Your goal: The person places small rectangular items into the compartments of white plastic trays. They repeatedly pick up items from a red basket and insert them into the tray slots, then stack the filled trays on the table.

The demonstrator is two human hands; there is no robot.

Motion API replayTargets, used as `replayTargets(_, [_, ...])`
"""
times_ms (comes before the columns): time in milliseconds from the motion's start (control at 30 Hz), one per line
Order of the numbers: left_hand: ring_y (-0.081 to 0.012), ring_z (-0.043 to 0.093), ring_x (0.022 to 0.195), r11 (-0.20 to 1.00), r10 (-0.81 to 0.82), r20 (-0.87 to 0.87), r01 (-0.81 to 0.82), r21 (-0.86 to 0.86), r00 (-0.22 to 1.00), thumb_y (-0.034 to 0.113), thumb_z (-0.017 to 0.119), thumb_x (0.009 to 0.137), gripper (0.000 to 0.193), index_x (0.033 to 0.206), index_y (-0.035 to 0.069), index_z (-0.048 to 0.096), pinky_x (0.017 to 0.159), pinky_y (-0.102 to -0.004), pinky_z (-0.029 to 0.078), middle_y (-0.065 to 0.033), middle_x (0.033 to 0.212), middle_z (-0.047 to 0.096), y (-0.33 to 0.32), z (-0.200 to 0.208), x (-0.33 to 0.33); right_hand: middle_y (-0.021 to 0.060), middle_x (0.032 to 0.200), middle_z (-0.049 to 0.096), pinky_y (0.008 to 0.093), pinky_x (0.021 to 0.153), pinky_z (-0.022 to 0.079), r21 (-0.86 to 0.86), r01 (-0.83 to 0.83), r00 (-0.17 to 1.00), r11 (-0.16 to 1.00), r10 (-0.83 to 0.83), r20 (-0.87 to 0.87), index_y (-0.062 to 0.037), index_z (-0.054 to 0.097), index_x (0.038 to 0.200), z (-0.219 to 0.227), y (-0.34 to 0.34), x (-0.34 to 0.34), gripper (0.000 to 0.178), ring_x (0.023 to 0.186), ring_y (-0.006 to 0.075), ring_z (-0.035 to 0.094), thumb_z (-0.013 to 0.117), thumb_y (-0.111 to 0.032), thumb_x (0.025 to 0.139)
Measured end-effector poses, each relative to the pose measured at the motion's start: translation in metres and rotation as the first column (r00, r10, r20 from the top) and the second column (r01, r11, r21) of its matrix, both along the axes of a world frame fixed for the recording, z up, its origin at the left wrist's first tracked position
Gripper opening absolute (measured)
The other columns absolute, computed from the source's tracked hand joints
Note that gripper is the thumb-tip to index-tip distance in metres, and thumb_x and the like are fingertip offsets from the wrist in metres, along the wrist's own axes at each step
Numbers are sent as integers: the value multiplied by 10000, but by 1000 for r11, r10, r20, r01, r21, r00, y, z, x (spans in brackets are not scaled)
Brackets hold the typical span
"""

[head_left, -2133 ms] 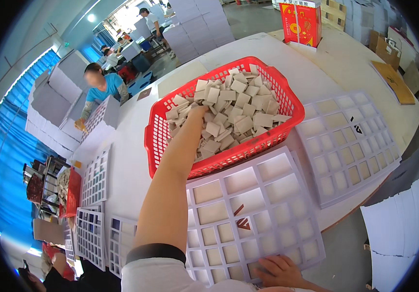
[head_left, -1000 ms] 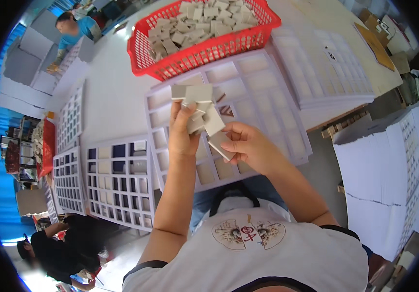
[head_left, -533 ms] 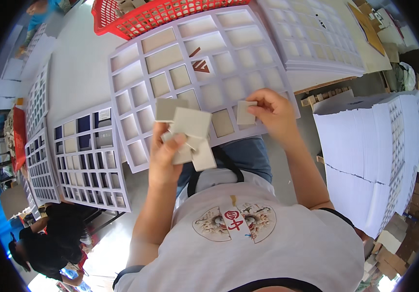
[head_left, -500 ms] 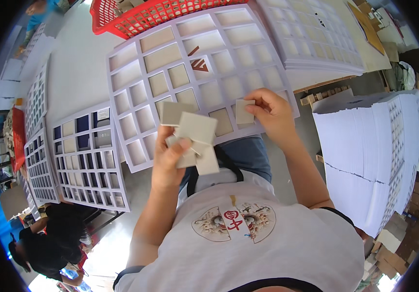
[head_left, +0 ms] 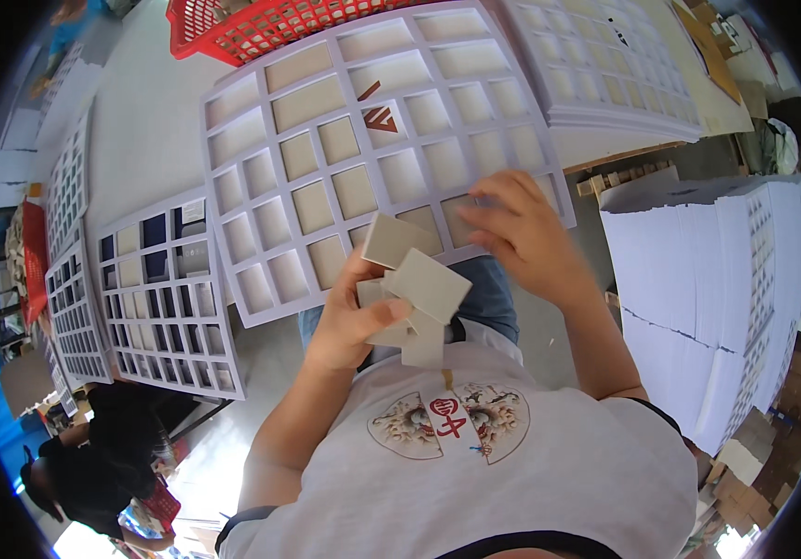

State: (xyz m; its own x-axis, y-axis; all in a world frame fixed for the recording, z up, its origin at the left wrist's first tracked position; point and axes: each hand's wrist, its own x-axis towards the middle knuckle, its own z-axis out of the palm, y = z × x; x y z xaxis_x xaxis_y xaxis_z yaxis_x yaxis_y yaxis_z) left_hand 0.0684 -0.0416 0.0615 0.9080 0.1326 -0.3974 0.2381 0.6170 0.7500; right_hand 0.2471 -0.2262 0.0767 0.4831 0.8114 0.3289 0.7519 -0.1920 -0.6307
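My left hand (head_left: 356,321) grips several square, pale grey-beige tiles (head_left: 430,287), fanned out over one another with the thumb on top. These overlap the near edge of a white compartment tray (head_left: 377,177). Beige tiles like them lie in a number of its compartments, among them a tile (head_left: 333,261) just beyond my left hand. My right hand (head_left: 536,238) hovers over the tray's near right part, fingers apart and nothing between them. Just beside its fingertips a beige tile (head_left: 457,224) lies in a compartment, partly covered by the fingers.
Behind the tray stands a red plastic basket (head_left: 261,35). More trays are stacked at the back right (head_left: 596,70), and a tall white stack (head_left: 671,307) stands to the right. Left is a tray with dark and beige squares (head_left: 169,293). A person in black (head_left: 102,466) is at lower left.
My right hand has let go of the tile, which now lies in a near compartment, and its fingers have spread. My left hand has moved right and nearer with its tiles.
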Motion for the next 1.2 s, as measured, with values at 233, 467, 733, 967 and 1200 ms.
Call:
replayTargets(233, [-185, 558, 1083, 929, -365, 22, 366, -47, 931, 178, 788, 687, 691, 1308, 25, 526, 955, -329, 430, -78, 1172, 581, -8, 7, 8, 88, 946, 623, 325, 748, 491, 16, -164, 947, 986, 162, -277, -32, 659, 1108, 36, 9, -25, 327, 806, 237, 606, 703, -85, 788])
replayTargets(467, [-184, 566, 1102, 909, -370, -129, 330, -253, 920, 231, 809, 664, 739, 1305, -4, 525, 946, -309, 435, -87, 1196, 590, -3, 12, 11, 100, 942, 593, 305, 565, 480, 266, 86, 906, 960, -187, 380, -38, 629, 1005, 13, 10, -68, 340, 734, 214, 604, 700, -110, 680])
replayTargets(733, [-170, 593, 1048, 927, -351, -176, 316, -201, 920, 157, 807, 644, 638, 1229, 20, 594, 923, -297, 440, -64, 1120, 633, -1, 11, 3, 91, 967, 571, 299, 645, 482, 119, 32, 843, 992, -91, 530, -58, 602, 964, 13, 24, -71, 325, 802, 211, 587, 657, -176, 667])
replayTargets(967, [-202, 621, 1008, 857, -491, -70, 467, -218, 868, 156, 801, 630, 570, 1156, 19, 627, 901, -316, 456, -114, 1117, 656, 0, 10, 8, 135, 1039, 618, 372, 724, 514, 78, 81, 980, 994, -93, 176, -44, 630, 992, 26, 15, -62, 204, 853, 297, 623, 634, -76, 791])
replayTargets(1200, [-311, 624, 1098, 728, -512, 265, 577, -371, 817, 195, 795, 657, 573, 1162, -2, 610, 958, -411, 463, -169, 1110, 660, -5, -15, 9, 58, 900, 632, 272, 688, 466, -22, 364, 653, 931, -272, -707, -13, 623, 995, -9, -29, 29, 183, 741, 123, 555, 581, 46, 827])
